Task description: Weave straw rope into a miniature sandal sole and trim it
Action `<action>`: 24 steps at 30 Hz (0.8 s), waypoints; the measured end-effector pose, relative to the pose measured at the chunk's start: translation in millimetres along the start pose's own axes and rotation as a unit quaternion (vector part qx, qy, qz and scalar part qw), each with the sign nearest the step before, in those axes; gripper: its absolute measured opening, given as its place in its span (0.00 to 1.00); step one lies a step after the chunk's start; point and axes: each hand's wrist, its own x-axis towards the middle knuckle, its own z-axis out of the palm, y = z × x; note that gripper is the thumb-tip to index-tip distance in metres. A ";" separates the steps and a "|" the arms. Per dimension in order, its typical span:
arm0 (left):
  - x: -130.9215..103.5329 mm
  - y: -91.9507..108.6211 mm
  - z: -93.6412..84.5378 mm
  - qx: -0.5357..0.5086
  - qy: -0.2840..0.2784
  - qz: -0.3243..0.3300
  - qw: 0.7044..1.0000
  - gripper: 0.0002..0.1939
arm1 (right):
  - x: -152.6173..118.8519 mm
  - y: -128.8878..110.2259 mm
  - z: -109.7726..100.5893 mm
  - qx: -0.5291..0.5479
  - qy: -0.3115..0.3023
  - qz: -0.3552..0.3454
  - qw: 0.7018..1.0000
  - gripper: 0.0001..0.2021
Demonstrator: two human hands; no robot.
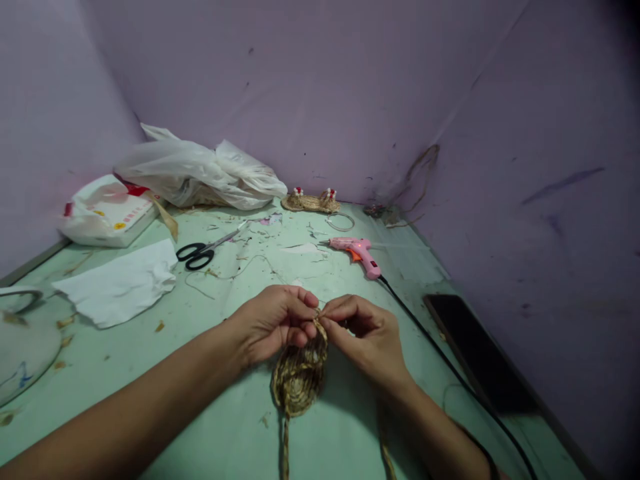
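Straw-brown woven piece point(299, 383) is pinched at its far end by the left hand point(273, 322) and right hand point(369, 339), seemingly to keep that tip steady.

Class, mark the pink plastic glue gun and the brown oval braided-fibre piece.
Pink plastic glue gun point(357, 246): head view, on its body.
Brown oval braided-fibre piece point(301, 379): head view, on its woven surface.

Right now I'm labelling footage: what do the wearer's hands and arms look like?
The left hand and right hand are ungloved, the forearms sleeveless. A dark strip edges the right forearm low in view; whether it's worn is unclear.
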 end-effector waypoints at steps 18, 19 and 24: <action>1.9 8.2 -9.4 0.086 0.008 0.014 0.996 0.04 | -6.2 7.5 -0.5 -0.155 0.034 -0.230 0.960 0.09; 1.9 8.6 -9.5 0.087 0.008 0.010 0.996 0.04 | -6.2 7.7 -0.7 -0.158 0.033 -0.233 0.959 0.09; 1.3 9.1 -9.1 0.091 0.003 0.009 0.996 0.05 | -6.1 8.4 -0.8 -0.192 0.030 -0.245 0.950 0.09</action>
